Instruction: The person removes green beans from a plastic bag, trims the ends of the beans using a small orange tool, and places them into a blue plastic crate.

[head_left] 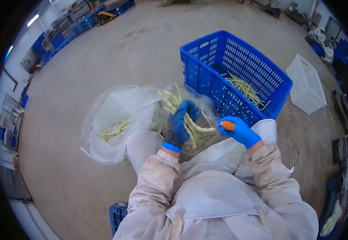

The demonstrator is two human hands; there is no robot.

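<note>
My left hand (180, 122), in a blue glove with a dark grey cover over part of it, is closed round a bunch of long pale-green beans (173, 101). One whitish end of the bunch points toward my right hand (241, 131). That hand wears a blue glove, and its fingers are closed at a small orange tool (227, 125); its tip is too small to make out. Below both hands, a clear plastic bag (206, 105) with green bits in it lies by my knees. Left of it, an open clear bag (96, 116) holds more beans (116, 130).
A blue slatted crate (206, 74) in front of me on the right contains beans (246, 89). Beyond it stands a white crate (306, 84). Part of a blue plastic crate (118, 216) shows beside me at lower left. Other people (320, 36) are at the far right.
</note>
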